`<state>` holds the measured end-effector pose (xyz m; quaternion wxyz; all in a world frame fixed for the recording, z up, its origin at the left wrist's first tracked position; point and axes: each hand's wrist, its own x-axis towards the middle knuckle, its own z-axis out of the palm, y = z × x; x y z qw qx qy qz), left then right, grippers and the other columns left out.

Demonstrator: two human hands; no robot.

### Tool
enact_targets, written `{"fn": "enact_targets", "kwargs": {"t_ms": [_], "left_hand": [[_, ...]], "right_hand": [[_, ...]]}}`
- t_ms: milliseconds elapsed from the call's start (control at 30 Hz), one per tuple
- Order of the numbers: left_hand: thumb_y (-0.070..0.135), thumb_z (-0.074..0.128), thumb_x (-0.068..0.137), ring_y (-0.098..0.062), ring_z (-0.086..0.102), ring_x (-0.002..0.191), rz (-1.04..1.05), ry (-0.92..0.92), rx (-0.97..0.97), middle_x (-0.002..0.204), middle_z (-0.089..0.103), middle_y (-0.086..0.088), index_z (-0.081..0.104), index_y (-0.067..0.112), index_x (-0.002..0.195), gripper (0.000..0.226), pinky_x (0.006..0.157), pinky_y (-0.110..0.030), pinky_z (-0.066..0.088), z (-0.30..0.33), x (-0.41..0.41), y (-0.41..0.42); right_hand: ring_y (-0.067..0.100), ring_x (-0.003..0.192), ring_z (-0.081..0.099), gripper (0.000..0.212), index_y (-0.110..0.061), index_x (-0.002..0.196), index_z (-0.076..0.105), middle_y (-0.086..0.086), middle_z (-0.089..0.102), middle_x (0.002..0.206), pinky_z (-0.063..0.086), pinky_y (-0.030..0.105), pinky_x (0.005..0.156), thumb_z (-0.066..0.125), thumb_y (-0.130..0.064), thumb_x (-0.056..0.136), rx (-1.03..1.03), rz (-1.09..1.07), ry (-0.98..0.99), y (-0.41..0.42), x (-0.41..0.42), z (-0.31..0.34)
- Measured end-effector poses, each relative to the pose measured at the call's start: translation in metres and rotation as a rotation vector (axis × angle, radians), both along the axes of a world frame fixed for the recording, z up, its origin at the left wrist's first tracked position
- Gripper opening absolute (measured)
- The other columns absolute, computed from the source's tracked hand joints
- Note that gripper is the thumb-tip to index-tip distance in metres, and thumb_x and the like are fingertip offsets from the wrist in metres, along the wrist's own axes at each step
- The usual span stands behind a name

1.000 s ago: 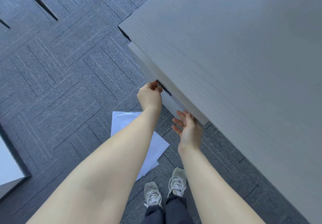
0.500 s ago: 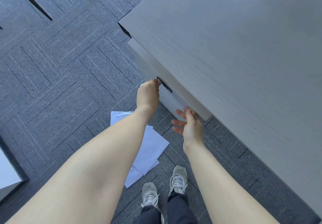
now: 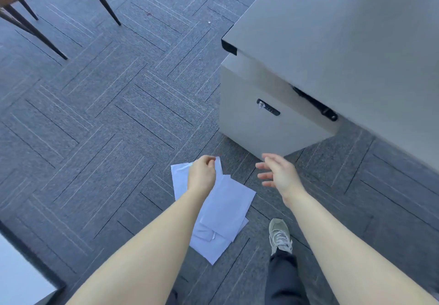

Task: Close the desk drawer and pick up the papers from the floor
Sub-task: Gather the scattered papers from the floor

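The white papers [image 3: 225, 212] lie overlapped on the grey carpet [image 3: 95, 126], just before the drawer cabinet [image 3: 249, 124]. Above them, the left hand [image 3: 202, 176] is loosely curled and the right hand [image 3: 280, 174] spread. A sneaker [image 3: 279, 234] stands beside the papers.

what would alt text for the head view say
Two bare arms reach down toward white papers scattered on grey carpet; the left hand is loosely curled above them, the right hand open. A grey desk with its drawer stands at right.

No text, label or number is legible anywhere.
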<state>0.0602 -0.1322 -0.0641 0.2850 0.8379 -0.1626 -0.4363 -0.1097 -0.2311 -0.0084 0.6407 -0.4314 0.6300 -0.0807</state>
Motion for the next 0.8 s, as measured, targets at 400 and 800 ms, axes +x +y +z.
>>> {"fn": "enact_targets", "kwargs": {"t_ms": [400, 800], "left_hand": [[0.021, 0.056, 0.085, -0.034, 0.065, 0.105, 0.007, 0.117, 0.314, 0.124, 0.066, -0.012, 0.060, 0.010, 0.123, 0.040, 0.089, -0.045, 0.053, -0.260, 0.077, 0.217], [0.031, 0.061, 0.086, -0.036, 0.060, 0.110, -0.426, -0.321, 0.209, 0.127, 0.058, -0.015, 0.055, 0.007, 0.128, 0.049, 0.077, -0.036, 0.047, -0.535, 0.129, 0.144]], "right_hand": [[0.025, 0.067, 0.048, 0.025, -0.011, 0.113, 0.058, 0.012, 0.060, 0.089, 0.037, 0.026, 0.051, 0.050, -0.012, 0.089, 0.262, 0.037, 0.370, 0.198, -0.002, -0.292], [0.042, 0.122, 0.052, 0.087, -0.003, 0.133, 0.043, 0.023, 0.048, 0.137, 0.046, 0.049, 0.090, 0.073, -0.056, 0.071, 0.020, -0.132, 0.792, 0.184, -0.061, -0.594]]}}
